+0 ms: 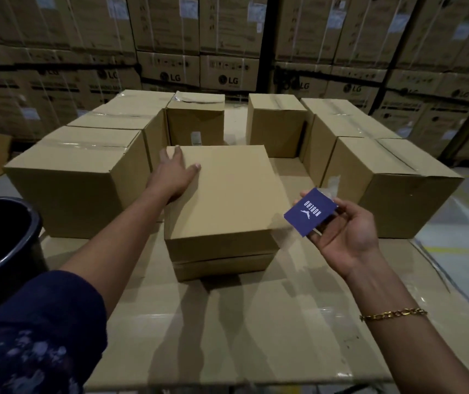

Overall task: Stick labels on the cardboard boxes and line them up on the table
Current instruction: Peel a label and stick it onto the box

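A warehouse: tall stacks of strapped LG cartons [227, 72] wall the background, plain taped cardboard boxes [79, 177] crowd the cardboard-covered surface [227, 322], over a painted concrete floor [460, 251]

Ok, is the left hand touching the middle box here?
Touching. The head view shows the left hand lying on top of the middle box, with the fingers at its far left corner and the thumb flat on the cardboard.

We see one brown box [222, 191] flat in middle of worktop [227, 322], top face plain. Blue NOBERO label [310, 212] tilted, off the surface, just right of it. Left row of taped boxes [79, 177] and right row [392, 189] flank it.
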### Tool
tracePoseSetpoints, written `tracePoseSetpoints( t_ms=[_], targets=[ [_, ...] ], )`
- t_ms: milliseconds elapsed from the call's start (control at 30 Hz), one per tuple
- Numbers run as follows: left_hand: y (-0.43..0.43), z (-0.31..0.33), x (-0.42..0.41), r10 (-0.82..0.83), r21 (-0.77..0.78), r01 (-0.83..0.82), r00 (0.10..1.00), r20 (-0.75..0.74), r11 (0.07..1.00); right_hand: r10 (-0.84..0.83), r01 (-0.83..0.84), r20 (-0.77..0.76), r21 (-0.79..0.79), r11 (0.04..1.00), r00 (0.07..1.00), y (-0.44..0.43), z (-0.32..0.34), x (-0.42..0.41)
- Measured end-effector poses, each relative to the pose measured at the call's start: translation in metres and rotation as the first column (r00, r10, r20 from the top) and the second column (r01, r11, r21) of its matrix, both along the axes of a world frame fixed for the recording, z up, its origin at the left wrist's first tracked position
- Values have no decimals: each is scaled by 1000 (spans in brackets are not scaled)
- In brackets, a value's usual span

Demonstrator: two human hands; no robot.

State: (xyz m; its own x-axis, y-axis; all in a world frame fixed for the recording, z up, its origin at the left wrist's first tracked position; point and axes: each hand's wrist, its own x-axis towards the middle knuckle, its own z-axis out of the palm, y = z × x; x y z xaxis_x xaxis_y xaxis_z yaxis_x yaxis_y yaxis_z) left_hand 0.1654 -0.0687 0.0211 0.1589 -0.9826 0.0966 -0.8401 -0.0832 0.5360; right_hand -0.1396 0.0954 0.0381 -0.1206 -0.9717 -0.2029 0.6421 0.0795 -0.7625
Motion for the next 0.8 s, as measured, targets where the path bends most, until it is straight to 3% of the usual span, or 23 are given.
tracePoseSetpoints(
  t_ms=[200, 300, 367, 433, 467, 533, 700, 800],
  targets=[
    [28, -24, 5, -10, 99, 5, 998, 55, 995, 138, -139, -85, -9, 990, 987, -2, 5, 15],
    [63, -10, -6, 0, -25, 0, 999, 33, 1000, 206, -208, -124, -4, 978, 971, -5, 12, 29],
    [98, 7, -24, -107, -123, 80, 968, -228, 989, 271, -273, -158, 8, 962, 950, -9, 15, 37],
    [137, 23, -43, -268, -138, 231, 775, -572, 963, 347, -347, -176, 28, 937, 921, -13, 17, 47],
    [153, 26, -50, -301, -136, 285, 685, -663, 949, 383, -383, -188, 40, 923, 904, -16, 16, 52],
    [175, 23, -52, -280, -139, 266, 622, -732, 954, 440, -440, -243, 59, 896, 864, -21, 15, 64],
    [211, 13, -19, -163, -119, 112, 644, -748, 987, 436, -459, -351, 20, 888, 829, -32, 11, 94],
    [227, 11, 7, -112, -121, 34, 680, -725, 992, 387, -555, -663, -51, 830, 640, -26, 7, 121]
  ],
)
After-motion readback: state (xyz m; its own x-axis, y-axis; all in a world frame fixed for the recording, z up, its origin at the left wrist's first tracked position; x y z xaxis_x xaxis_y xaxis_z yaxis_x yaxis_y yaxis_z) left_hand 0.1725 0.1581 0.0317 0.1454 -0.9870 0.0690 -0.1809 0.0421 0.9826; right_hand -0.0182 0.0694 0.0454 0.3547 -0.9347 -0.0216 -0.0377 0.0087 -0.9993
